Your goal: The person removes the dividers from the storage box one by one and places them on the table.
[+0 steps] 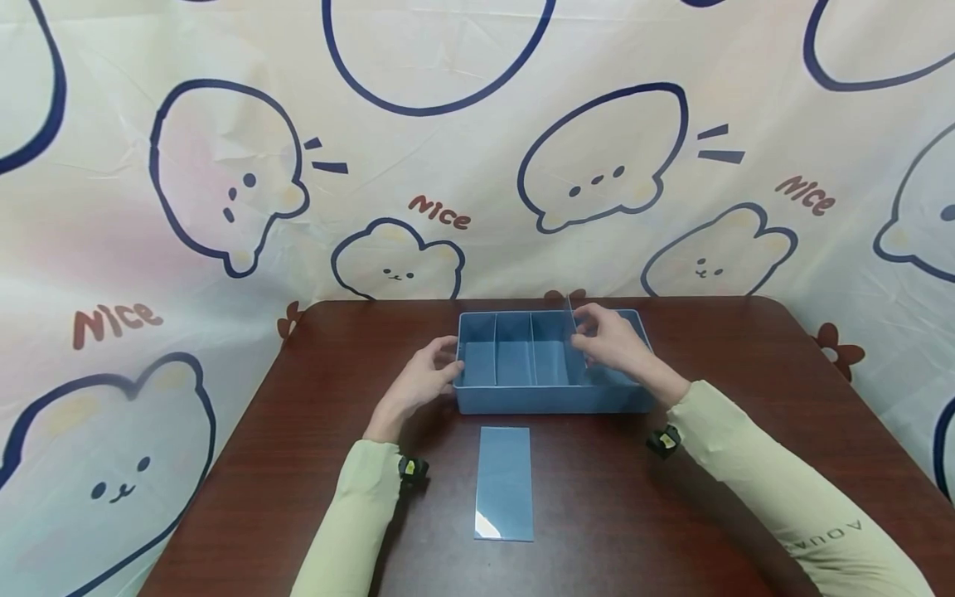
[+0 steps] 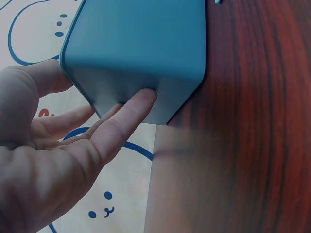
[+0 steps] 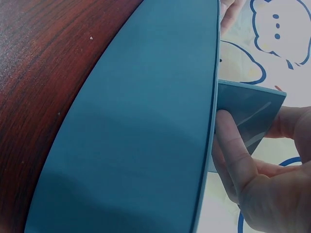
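Note:
A blue rectangular box [image 1: 552, 400] with upright dividers [image 1: 496, 348] stands on the table. In the head view, my right hand [image 1: 613, 338] is over the box's right part, pinching a thin blue divider [image 1: 570, 308] whose top sticks up above the rim. The right wrist view shows this divider [image 3: 255, 107] tilted behind the long wall, between the thumb and fingers of my right hand [image 3: 272, 199]. My left hand [image 1: 421, 380] rests against the box's left end. Seen from the left wrist, fairly straight fingers [image 2: 124, 121] touch that end wall [image 2: 136, 87].
A loose blue rectangular panel [image 1: 505, 485] lies flat on the dark wood table [image 1: 336, 497] in front of the box. Behind the table hangs a pale cloth [image 1: 492, 166] printed with cartoon bears. Each wrist carries a small black device [image 1: 413, 469].

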Available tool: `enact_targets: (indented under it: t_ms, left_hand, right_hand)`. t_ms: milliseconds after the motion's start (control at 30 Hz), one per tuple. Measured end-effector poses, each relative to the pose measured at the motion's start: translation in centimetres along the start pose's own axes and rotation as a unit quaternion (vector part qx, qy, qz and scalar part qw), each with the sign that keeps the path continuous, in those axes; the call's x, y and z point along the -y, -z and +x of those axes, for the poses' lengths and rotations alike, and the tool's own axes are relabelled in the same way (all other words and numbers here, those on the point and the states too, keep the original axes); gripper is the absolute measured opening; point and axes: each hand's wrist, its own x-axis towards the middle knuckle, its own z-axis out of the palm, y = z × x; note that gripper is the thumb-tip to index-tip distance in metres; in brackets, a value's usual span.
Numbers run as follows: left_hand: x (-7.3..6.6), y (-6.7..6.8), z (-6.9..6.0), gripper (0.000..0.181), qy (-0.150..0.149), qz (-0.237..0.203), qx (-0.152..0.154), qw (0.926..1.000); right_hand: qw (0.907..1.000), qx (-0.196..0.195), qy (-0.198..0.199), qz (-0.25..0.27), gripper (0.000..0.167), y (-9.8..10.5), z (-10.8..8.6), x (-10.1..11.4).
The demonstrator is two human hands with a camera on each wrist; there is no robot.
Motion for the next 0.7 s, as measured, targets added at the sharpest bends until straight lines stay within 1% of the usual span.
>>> enact_targets:
  t_ms: [233,500,700]
  left_hand:
    - [-0.01,-0.06,0.09,0.056,-0.004,0.002,0.001,1.0000]
    - [0.08,0.01,0.13,0.055,0.002,0.004,-0.002,1.0000]
    - [0.10,-0.14,0.22,0.055,0.000,0.006,-0.001,1.0000]
  right_hand:
    - [1.0000,-0.003,0.003,0.003,0.054,0.13,-0.02,-0.05]
    - [0.9999,-0.001,0.004,0.016,0.054,0.16,-0.03,0.10]
    - [0.9999,-0.002,0.002,0.013,0.055,0.31,-0.03,0.02]
